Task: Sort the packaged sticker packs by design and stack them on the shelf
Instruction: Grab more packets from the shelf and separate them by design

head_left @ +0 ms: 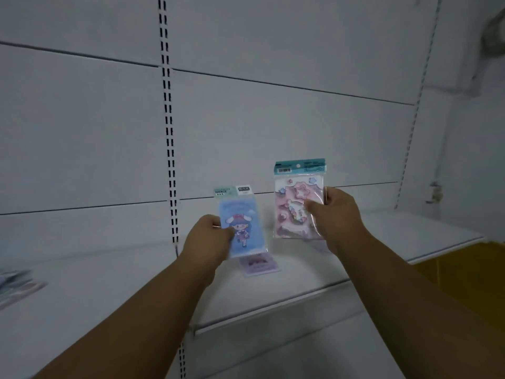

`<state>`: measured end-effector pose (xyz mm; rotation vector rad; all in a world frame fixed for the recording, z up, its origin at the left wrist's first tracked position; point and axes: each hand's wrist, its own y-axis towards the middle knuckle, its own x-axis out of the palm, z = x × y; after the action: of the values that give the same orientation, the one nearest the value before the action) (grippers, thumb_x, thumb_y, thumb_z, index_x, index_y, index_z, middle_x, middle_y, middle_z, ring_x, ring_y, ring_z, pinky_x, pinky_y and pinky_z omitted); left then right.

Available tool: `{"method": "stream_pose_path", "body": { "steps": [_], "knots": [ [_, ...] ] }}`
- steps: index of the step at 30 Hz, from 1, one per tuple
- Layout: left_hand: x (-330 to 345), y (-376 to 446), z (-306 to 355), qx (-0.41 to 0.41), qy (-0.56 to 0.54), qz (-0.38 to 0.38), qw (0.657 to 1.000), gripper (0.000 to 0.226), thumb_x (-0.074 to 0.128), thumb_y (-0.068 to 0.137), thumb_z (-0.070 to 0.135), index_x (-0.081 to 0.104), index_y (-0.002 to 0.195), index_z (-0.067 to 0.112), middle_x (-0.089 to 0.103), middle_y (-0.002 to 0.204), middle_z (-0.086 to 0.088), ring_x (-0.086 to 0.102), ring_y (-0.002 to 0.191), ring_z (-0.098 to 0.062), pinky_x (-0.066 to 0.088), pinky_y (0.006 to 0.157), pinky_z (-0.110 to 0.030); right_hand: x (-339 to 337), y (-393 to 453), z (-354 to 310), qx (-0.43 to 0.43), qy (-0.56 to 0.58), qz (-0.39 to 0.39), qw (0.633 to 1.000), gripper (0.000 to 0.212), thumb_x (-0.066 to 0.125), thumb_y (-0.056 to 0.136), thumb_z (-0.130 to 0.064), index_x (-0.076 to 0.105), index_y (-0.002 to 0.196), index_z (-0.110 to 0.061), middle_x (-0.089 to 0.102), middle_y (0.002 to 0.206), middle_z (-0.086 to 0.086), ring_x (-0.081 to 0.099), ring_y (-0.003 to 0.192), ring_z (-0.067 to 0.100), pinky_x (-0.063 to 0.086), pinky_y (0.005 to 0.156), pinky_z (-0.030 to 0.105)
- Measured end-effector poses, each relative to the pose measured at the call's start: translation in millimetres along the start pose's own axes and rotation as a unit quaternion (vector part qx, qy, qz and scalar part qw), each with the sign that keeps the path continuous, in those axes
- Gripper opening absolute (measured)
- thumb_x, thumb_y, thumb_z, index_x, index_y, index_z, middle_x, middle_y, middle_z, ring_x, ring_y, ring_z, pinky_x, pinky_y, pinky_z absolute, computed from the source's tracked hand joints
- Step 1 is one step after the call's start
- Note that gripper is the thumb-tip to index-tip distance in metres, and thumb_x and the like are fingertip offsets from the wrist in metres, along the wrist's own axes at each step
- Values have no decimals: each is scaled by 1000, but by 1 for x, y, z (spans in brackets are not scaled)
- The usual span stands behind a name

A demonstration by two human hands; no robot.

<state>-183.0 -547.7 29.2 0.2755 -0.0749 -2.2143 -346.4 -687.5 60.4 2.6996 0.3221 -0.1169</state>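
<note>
My left hand [208,240] holds a blue sticker pack [241,222] with a cartoon girl on it, upright above the white shelf [287,291]. My right hand [334,214] grips a pink sticker pack [296,203] with stars and a teal header, held upright to the right of the blue one. Under the blue pack a pink-and-white sticker pack [259,265] lies flat on the shelf. Another pale pack shows partly behind my right wrist. A blurred pile of packs [16,285] lies at the shelf's far left.
White back panels and a slotted upright [169,149] rise behind the shelf. A second slotted upright [412,127] stands at the right. Yellow floor or panel [470,272] shows beyond the shelf's right end.
</note>
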Motion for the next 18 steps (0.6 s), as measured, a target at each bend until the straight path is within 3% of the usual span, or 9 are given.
{"method": "stream_pose_path", "body": {
  "steps": [2, 5, 8, 10, 13, 15, 18],
  "knots": [
    [15, 16, -6, -16, 28, 5, 999, 10, 63, 90, 12, 57, 83, 10, 68, 90, -14, 68, 76, -26, 58, 68, -41, -3, 18, 6, 3, 14, -6, 1000, 9, 67, 85, -8, 72, 91, -14, 75, 86, 7, 74, 79, 28, 62, 73, 42],
    [39, 29, -15, -48, 77, -1, 996, 15, 66, 88, 9, 59, 74, 7, 70, 87, -18, 68, 71, -28, 59, 69, -39, -8, 41, 12, 16, 53, -40, 998, 13, 69, 85, -7, 73, 98, -8, 76, 90, 13, 75, 79, 32, 62, 72, 45],
    [56, 40, -23, -61, 186, -7, 981, 17, 71, 84, 16, 65, 87, 0, 72, 94, -20, 71, 87, -33, 60, 82, -45, -11, 60, 22, 25, 84, -83, 993, 12, 69, 85, -8, 72, 96, -10, 76, 91, 13, 75, 80, 31, 62, 75, 46],
    [61, 44, -23, -68, 246, 17, 967, 24, 73, 83, 20, 67, 92, -1, 73, 90, -19, 71, 82, -30, 61, 78, -40, -12, 73, 29, 21, 109, -118, 987, 10, 69, 85, -8, 73, 93, -13, 76, 92, 14, 75, 79, 30, 61, 74, 43],
    [66, 42, -18, -91, 345, 41, 933, 28, 74, 81, 26, 67, 95, 3, 73, 87, -11, 68, 72, -22, 55, 61, -29, -10, 89, 42, 27, 135, -180, 974, 11, 69, 85, -8, 73, 92, -15, 77, 92, 13, 75, 80, 31, 60, 78, 46],
    [71, 39, -15, -104, 424, 36, 899, 31, 74, 81, 32, 64, 97, 7, 70, 91, -8, 67, 81, -20, 52, 66, -25, -10, 94, 47, 31, 151, -221, 963, 13, 68, 85, -6, 73, 93, -15, 77, 93, 12, 75, 83, 31, 59, 82, 51],
    [79, 36, -11, -117, 491, 47, 862, 32, 77, 76, 36, 58, 81, 10, 60, 74, -4, 62, 79, -21, 46, 65, -27, -12, 97, 54, 17, 143, -256, 956, 12, 69, 85, -6, 73, 93, -14, 77, 92, 11, 75, 82, 29, 59, 82, 51]
  ]
}}
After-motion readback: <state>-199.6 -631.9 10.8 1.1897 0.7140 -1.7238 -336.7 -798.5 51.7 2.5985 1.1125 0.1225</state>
